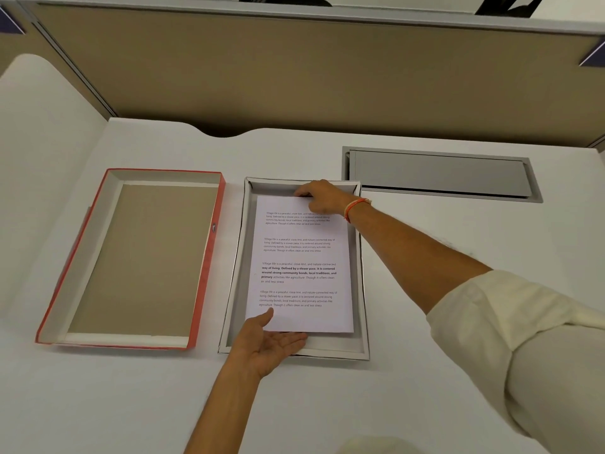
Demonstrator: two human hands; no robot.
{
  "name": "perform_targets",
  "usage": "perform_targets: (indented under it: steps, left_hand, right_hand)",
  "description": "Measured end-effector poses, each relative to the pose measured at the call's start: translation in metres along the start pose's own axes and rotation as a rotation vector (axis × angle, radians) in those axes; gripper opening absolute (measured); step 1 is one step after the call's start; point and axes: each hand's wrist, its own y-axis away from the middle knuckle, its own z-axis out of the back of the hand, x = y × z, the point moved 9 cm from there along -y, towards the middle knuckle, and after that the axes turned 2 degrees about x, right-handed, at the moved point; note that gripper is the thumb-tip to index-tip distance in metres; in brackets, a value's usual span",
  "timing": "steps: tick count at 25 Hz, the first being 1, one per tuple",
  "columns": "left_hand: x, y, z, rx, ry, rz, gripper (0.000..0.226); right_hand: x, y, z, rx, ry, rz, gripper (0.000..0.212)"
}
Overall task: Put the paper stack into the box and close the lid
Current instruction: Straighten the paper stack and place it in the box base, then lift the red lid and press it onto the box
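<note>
Gripping the paper stack (pixel 299 263), both hands (pixel 322 194) (pixel 271 345) hover above a white desk (pixel 425 257).

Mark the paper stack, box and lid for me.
paper stack (pixel 299 257), head view, middle of the printed top sheet
box (pixel 359 257), head view, right wall
lid (pixel 144 260), head view, brown inner face, lying open side up

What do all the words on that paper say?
On the white printed paper stack in the grey cardboard box: "Village life is a peaceful, close-knit, and nature-connected way of living. Defined by a slower pace, it is centered around strong community bonds, local traditions, and primary activities like agriculture. Though it offers clean air and less stress", printed four times.
Red-edged lid: small mark, unreadable.
</note>
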Motion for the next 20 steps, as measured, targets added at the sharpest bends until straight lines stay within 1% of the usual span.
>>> perform_targets:
  steps: [5, 9, 11, 13, 14, 15, 17, 18, 20]
  left_hand:
    - [0.003, 0.009, -0.008, 0.027, -0.006, -0.005, 0.040]
    - [0.001, 0.022, -0.016, 0.049, -0.061, -0.045, 0.040]
    - [-0.002, 0.030, -0.018, 0.063, -0.164, -0.056, 0.042]
    - [-0.011, 0.040, -0.020, 0.097, -0.351, -0.076, 0.050]
    - [-0.020, 0.046, -0.021, 0.116, -0.423, -0.118, 0.052]
    - [-0.035, 0.051, -0.021, 0.128, -0.465, -0.189, 0.049]
    - [-0.079, 0.062, -0.017, 0.096, -0.497, -0.416, 0.036]
    - [-0.104, 0.068, -0.010, 0.038, -0.519, -0.560, 0.031]
    - [-0.152, 0.089, 0.009, -0.143, -0.613, -0.850, 0.030]
  right_hand:
    - [0.006, 0.011, -0.005, 0.045, 0.024, -0.016, 0.042]
    - [0.010, 0.024, -0.004, 0.024, -0.011, -0.027, 0.041]
    - [0.013, 0.032, 0.000, -0.002, -0.054, -0.028, 0.046]
    - [0.017, 0.042, 0.004, -0.038, -0.110, -0.024, 0.049]
    - [0.018, 0.048, 0.005, -0.058, -0.140, -0.020, 0.050]
    - [0.019, 0.054, 0.005, -0.078, -0.171, -0.017, 0.050]
    - [0.022, 0.065, 0.004, -0.119, -0.230, -0.013, 0.049]
    - [0.024, 0.070, 0.004, -0.140, -0.269, -0.009, 0.048]
    - [0.033, 0.080, 0.003, -0.185, -0.371, 0.011, 0.046]
